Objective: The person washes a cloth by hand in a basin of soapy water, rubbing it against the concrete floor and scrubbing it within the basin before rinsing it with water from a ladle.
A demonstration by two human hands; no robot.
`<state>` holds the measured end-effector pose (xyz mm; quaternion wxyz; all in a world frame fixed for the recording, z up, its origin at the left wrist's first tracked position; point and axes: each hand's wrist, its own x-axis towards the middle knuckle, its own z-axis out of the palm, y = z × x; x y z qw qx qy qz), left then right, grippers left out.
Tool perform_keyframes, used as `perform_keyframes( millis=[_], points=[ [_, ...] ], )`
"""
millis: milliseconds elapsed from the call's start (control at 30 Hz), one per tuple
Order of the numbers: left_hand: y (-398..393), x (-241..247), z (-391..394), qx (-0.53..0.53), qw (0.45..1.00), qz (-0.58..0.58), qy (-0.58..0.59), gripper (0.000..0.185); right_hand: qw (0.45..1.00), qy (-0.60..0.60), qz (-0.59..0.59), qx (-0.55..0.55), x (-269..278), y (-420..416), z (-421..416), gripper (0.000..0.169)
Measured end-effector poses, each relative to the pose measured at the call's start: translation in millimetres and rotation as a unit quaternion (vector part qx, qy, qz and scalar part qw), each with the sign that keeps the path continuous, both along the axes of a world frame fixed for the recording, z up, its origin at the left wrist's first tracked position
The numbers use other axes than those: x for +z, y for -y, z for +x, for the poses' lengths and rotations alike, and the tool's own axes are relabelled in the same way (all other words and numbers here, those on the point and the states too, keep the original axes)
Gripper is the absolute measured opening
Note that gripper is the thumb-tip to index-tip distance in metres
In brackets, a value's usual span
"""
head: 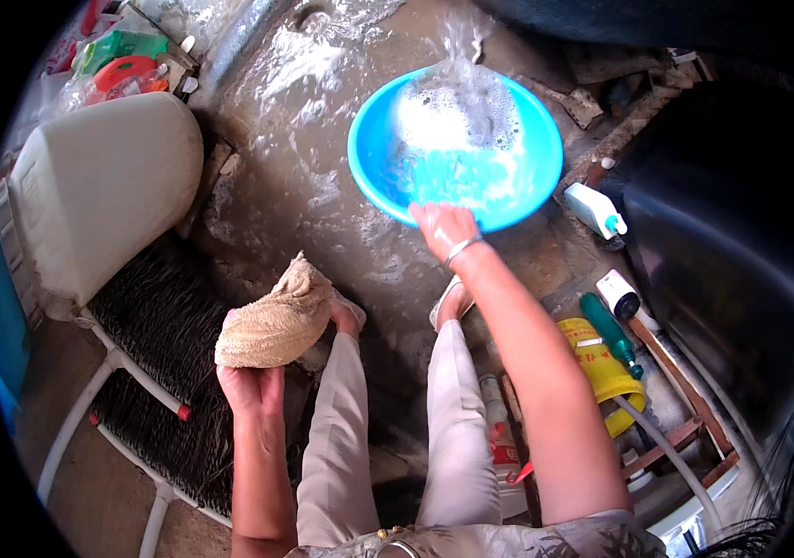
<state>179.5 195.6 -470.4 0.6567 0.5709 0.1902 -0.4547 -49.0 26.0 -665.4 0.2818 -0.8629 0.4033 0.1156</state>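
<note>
My right hand [449, 227], with a bracelet at the wrist, grips the near rim of a round blue plastic basin [366, 159]. The basin is tilted away from me. Sudsy water [467, 104] in it pours over the far rim onto the wet ground. A damp, bunched tan cloth [275, 324], perhaps a towel, rests in my left hand [250, 387], which is raised beside my left knee. The cloth hides most of the fingers of that hand.
At left stand a large off-white plastic container [111, 181] and a dark bristly mat [160, 307] among white pipes [76, 418]. On the right are a white bottle [592, 209], a green bottle [610, 331], a yellow bucket [578, 335] and a large black surface [718, 279].
</note>
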Motion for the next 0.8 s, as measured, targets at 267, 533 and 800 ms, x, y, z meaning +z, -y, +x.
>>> perform_keyframes(
  millis=[267, 533, 800],
  points=[
    [-25, -39, -5, -0.032, 0.999, 0.004, -0.022, 0.031, 0.990, -0.011, -0.054, -0.127, -95, -92, -93, 0.023],
    [-16, -20, -10, -0.047, 0.998, 0.014, -0.027, 0.029, 0.962, 0.106, 0.078, -0.239, -31, -46, -39, 0.019],
    [-22, -19, -4, -0.044, 0.999, -0.024, -0.010, 0.030, 0.994, -0.055, -0.010, -0.096, -99, -130, -59, 0.035]
  ],
)
